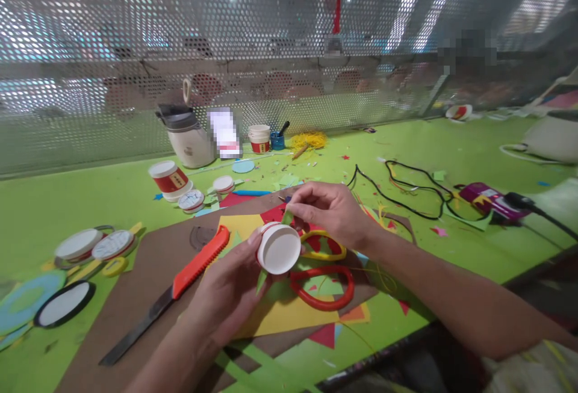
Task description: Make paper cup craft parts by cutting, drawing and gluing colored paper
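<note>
My left hand (228, 287) is closed around a small white paper cup (280, 250) with a red band, turned so that a round white end faces me. At the cup's upper edge, my right hand (334, 209) pinches a green paper strip (288, 217) between thumb and fingertips. The strip's other end seems to hang below the cup. Just under my right hand lie scissors with one yellow and one red handle loop (323, 304), their blades hidden. An orange utility knife (201, 262) with its blade out rests left of the cup, on brown board (149, 266) and yellow paper (289, 319).
Left, finished-looking paper discs and rings (65, 304) lie together. Further back stand a red-banded tub (168, 180), a white kettle-like jug (189, 140) and a phone (224, 133). Cables run right to a purple box (492, 200). Paper scraps litter the green table (406, 146); perforated mesh stands behind.
</note>
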A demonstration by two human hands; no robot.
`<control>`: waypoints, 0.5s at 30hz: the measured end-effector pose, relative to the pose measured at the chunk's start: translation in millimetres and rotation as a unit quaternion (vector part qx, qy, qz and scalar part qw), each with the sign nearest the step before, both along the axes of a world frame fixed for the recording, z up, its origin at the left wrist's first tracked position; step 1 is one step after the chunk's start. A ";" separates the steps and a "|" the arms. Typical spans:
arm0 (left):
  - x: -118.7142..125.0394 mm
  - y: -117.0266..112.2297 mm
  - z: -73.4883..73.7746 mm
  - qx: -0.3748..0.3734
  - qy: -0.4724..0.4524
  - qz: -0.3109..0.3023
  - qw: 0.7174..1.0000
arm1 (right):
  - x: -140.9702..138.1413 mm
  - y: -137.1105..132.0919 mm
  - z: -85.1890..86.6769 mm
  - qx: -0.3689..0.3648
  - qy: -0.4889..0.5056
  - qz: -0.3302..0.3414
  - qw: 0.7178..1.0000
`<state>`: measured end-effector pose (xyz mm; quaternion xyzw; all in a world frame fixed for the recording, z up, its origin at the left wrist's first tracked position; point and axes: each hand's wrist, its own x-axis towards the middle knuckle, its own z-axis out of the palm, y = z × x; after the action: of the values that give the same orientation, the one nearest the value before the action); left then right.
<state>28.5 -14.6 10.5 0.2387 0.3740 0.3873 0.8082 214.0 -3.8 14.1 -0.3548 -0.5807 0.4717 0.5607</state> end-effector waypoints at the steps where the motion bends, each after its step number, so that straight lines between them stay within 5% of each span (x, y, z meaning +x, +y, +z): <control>1: -0.7 0.0 0.6 -0.001 0.001 0.004 1.000 | 0.1 0.2 -0.3 0.000 0.001 0.001 1.000; 8: -4.8 -0.8 2.9 0.067 -0.011 -0.088 0.994 | 2.2 0.0 -1.7 0.005 0.019 0.023 1.000; 15: -1.3 -0.2 -0.4 0.100 -0.014 -0.078 0.992 | 1.8 -0.5 2.1 -0.004 0.018 0.020 1.000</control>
<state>27.1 -14.9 10.1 0.3412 0.3026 0.3616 0.8132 215.8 -4.4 16.2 -0.3370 -0.5751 0.4916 0.5604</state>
